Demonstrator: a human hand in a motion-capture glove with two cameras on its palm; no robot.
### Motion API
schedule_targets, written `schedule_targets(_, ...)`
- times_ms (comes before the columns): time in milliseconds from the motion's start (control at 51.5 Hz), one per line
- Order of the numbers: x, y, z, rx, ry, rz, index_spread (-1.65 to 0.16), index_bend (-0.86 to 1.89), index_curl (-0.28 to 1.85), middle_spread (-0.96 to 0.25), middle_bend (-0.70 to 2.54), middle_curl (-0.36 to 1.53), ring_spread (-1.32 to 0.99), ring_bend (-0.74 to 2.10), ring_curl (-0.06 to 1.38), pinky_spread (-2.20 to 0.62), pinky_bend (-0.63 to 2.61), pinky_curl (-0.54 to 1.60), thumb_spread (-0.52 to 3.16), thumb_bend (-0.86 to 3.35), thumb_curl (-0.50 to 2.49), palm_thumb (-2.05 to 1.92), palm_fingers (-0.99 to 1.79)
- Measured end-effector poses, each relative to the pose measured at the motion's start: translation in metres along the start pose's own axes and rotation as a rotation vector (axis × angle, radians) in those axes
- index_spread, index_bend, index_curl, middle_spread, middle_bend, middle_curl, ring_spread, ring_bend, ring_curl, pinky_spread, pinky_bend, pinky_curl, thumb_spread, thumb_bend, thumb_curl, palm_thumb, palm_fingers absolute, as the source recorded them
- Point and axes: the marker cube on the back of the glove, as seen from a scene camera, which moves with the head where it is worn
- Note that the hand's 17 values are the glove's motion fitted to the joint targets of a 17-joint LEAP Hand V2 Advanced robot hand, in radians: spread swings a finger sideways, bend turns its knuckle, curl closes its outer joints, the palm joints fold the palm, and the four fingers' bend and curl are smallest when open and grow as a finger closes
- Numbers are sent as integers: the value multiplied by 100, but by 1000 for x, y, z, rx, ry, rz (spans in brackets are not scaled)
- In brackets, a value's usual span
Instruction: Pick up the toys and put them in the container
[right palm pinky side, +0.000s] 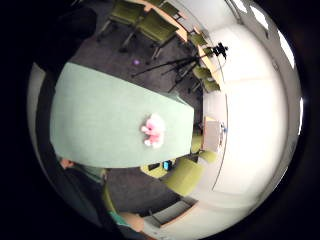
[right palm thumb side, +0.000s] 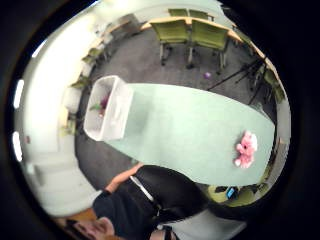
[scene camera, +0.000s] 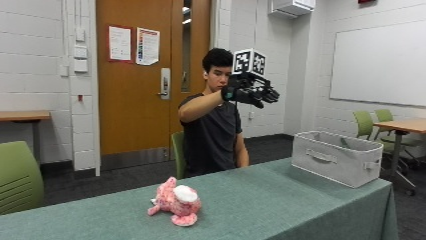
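Observation:
A pink and white plush toy lies on the green table, toward its left end. A pale fabric container stands at the table's right end. My gloved right hand is raised high above the table's middle, at head height, its fingers relaxed and holding nothing. Both palm views look down from far up: the plush toy lies alone on the cloth, and the container shows a pink and a green thing inside it.
The person sits behind the table on a green chair. More green chairs and a wooden table stand around. A tripod stands on the dark carpet, and a small purple thing lies on the floor.

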Motion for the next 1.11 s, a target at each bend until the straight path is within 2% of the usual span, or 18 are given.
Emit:
schedule_targets(39,32,6,10,3,58,87,-15,11,28,-6,25,42,-27,45,32,-10,75,35,85,-10,25,-13,1)
schedule_targets(272,158,42,77,-12,28,226,-19,16,29,-9,27,43,-32,48,33,-13,74,35,85,-10,23,-13,2)
schedule_targets(369,189,48,113,-27,-13,273,-20,17,30,-9,27,43,-34,45,32,-13,74,35,85,-10,22,-13,1)
schedule_targets(758,247,56,259,-198,-93,323,-22,15,31,-11,24,42,-37,39,31,-13,72,35,88,-8,21,-10,-4)
schedule_targets(1108,270,78,334,-297,-141,365,-23,7,25,-15,20,42,-39,35,31,-11,80,37,89,-7,22,-8,-9)
